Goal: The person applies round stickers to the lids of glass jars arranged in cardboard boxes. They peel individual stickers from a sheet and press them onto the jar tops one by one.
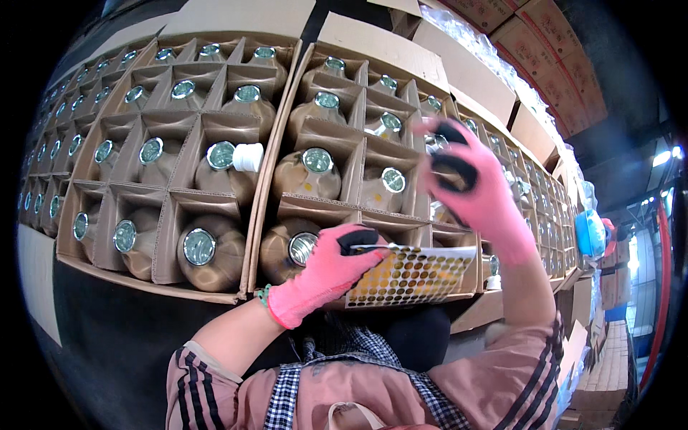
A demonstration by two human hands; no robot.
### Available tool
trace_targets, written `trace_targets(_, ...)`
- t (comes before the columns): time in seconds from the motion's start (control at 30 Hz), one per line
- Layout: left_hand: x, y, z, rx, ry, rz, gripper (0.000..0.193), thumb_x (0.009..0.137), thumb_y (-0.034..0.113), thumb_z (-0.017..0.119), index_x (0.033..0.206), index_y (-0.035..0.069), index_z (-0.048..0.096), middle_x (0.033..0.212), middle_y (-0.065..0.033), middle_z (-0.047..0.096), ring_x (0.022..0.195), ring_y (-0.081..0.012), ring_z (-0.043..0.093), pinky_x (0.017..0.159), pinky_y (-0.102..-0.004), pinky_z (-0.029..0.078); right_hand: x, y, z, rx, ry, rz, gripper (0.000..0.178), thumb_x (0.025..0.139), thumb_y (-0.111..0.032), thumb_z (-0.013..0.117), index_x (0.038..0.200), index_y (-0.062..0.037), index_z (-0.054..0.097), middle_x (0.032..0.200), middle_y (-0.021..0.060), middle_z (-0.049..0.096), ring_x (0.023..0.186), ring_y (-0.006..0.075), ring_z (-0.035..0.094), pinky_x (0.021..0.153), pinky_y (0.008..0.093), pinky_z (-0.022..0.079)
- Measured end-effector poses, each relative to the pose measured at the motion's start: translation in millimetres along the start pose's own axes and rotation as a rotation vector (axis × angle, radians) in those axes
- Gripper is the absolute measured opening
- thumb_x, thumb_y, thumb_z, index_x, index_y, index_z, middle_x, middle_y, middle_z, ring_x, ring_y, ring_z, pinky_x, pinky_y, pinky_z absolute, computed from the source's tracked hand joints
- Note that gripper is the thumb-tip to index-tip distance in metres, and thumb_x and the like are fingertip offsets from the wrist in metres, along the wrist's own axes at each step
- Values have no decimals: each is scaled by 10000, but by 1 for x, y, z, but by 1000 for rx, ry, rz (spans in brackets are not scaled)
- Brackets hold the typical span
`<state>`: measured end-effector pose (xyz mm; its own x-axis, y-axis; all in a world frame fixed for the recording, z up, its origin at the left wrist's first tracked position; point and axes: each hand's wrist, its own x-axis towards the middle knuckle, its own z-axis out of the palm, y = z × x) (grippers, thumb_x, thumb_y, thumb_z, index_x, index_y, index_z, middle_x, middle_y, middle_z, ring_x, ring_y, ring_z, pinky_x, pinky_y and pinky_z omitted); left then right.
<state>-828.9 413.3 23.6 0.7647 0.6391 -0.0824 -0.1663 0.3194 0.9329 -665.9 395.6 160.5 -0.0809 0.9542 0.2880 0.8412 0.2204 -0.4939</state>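
My left hand (326,269), in a pink glove with black finger patches, is closed on the edge of a sheet of round gold stickers (412,278). The sheet lies tilted over the near side of an open carton (266,215). To its right, my right hand (491,193), gloved the same way, is raised above the carton's right-hand bottles. Its fingers are smeared by motion, and whether they hold anything cannot be made out. Below my hands, wide glass bottles (307,179) with open mouths stand in cardboard compartments. Small yellow marks show on some of them.
Another carton of bottles (215,269) adjoins on the left, with a white cap (248,157) by one bottle's mouth. More divided cartons run off to both sides. Stacked printed boxes (552,64) and clear plastic wrap (473,36) lie behind. A blue item (591,233) is at the right.
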Motion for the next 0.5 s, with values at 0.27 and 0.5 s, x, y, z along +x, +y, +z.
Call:
trace_targets(0.27,9,-8,2,302,-78,224,159,698,142,675,790,18,639,729,-71,616,671,-122,581,611,-256,456,145,131,98,-648,-251,-40,177,660,-278,642,792,-161,633,1234,133,415,1148,405,318,938,481,305)
trace_targets(0.5,3,-10,0,253,-38,140,256,690,187,693,856,7,617,785,-99,625,739,-158,599,673,-275,464,176,152,134,-761,-560,-165,305,662,-262,651,956,-187,620,1330,101,309,1216,401,261,970,496,279)
